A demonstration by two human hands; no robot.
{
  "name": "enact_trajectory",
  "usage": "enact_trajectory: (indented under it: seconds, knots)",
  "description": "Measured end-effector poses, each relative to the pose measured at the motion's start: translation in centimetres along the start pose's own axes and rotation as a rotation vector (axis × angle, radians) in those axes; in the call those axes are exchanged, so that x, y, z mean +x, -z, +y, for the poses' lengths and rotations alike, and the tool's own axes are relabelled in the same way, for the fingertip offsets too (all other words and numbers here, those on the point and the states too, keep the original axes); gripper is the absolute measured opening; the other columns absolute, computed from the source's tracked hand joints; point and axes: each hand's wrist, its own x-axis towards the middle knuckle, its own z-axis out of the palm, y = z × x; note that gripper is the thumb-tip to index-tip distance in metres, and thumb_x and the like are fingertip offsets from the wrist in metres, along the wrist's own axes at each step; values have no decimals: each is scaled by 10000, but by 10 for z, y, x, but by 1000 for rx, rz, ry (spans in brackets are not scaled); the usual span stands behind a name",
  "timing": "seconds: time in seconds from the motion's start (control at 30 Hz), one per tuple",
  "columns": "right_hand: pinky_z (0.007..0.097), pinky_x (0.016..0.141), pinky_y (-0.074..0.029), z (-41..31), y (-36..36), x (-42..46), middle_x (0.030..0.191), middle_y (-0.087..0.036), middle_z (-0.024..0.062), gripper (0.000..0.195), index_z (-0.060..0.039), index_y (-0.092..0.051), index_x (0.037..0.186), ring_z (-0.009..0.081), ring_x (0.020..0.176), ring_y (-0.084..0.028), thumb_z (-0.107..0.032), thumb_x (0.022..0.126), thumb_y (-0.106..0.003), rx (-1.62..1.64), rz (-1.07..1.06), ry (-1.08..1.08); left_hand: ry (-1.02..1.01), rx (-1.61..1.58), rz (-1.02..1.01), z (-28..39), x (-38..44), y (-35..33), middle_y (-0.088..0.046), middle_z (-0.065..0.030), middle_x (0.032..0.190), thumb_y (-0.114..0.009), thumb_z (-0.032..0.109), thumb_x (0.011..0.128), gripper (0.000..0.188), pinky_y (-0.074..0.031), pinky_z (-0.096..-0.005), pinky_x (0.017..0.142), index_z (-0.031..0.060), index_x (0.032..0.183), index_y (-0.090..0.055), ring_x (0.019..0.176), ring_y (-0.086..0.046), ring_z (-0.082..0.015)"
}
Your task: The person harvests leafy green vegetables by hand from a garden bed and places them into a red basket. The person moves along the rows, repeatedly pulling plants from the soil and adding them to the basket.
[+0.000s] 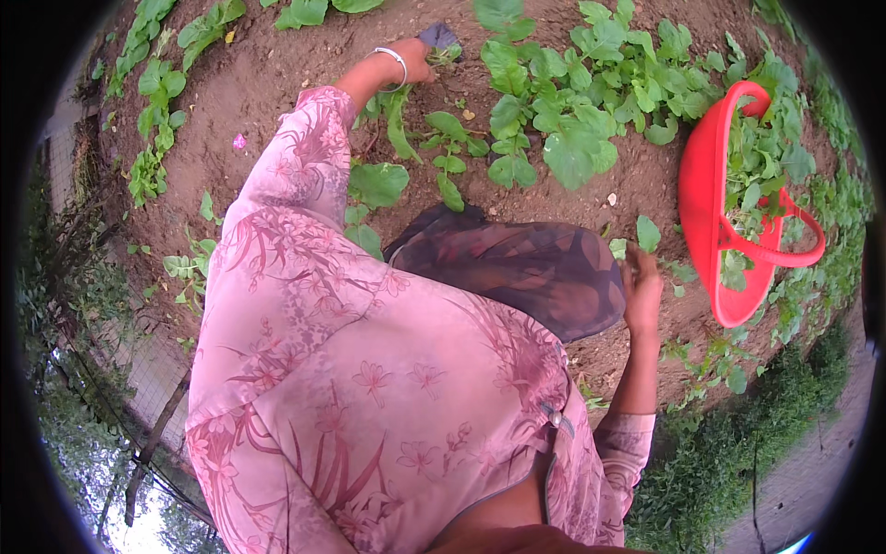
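My left hand [411, 62], with a silver bangle [392, 64] on its wrist, reaches far forward to the soil. Its fingers curl by a small green plant [446, 53] and a flat dark grey piece [437, 34], whose kind is unclear. Whether they grip either one is hidden by the hand. Nearer my body, on the right, my right hand [641, 282] has bent fingers beside a small green leaf [648, 234]. A paler leaf [617, 248] touches or lies behind the fingertips; I cannot tell if it is held. Sheer dark fabric [512, 270] covers my bent legs between the arms.
A red plastic basket [699, 180] with a loop handle [806, 235] leans at the right, holding cut greens [751, 163]. Leafy plants [581, 104] grow ahead, with another row [158, 97] at the left. A wire fence [156, 377] and a wooden pole [163, 422] stand at the left edge.
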Motion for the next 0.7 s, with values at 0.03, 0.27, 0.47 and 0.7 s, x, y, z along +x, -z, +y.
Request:
enact_trajectory:
  seconds: [0.03, 0.27, 0.47, 0.7]
  knots:
    - [378, 773, -543, -33, -3, 35, 1075, -637, 199, 311, 16, -602, 1194, 282, 915, -671, -59, 892, -624, -8, 37, 118, 37, -105, 17, 1, -10, 6, -699, -195, 901, -691, 228, 745, 495, -528, -390, 756, -21, 1166, -615, 833, -680, -310]
    - [357, 896, -506, -164, -37, 131, 1215, -593, 209, 555, 9, -518, 1297, 286, 1101, -614, -227, 842, -730, 399, -300, 278, 145, -1367, -100, 122, -59, 6, -633, -63, 828, -610, 97, 906, 171, -508, -270, 633, 14, 1048, -565, 743, -630, -159]
    - [330, 884, -500, -124, -70, 120, 1167, -620, 161, 558, 22, -511, 1266, 206, 1054, -608, -147, 794, -756, 553, -221, 27, 94, -1987, -529, 216, -66, -26, -485, -144, 1386, -621, 305, 933, 594, -431, -306, 986, 3, 1402, -415, 1209, -522, -194]
    - [280, 781, -508, -24, -49, 82, 980, -664, 57, 353, 28, -583, 1146, 114, 855, -612, -7, 810, -686, 685, -10, -296, 16, -1133, 243, 128, -30, -56, -672, -105, 987, -720, 136, 847, 330, -526, -306, 813, -37, 1086, -573, 869, -648, -158]
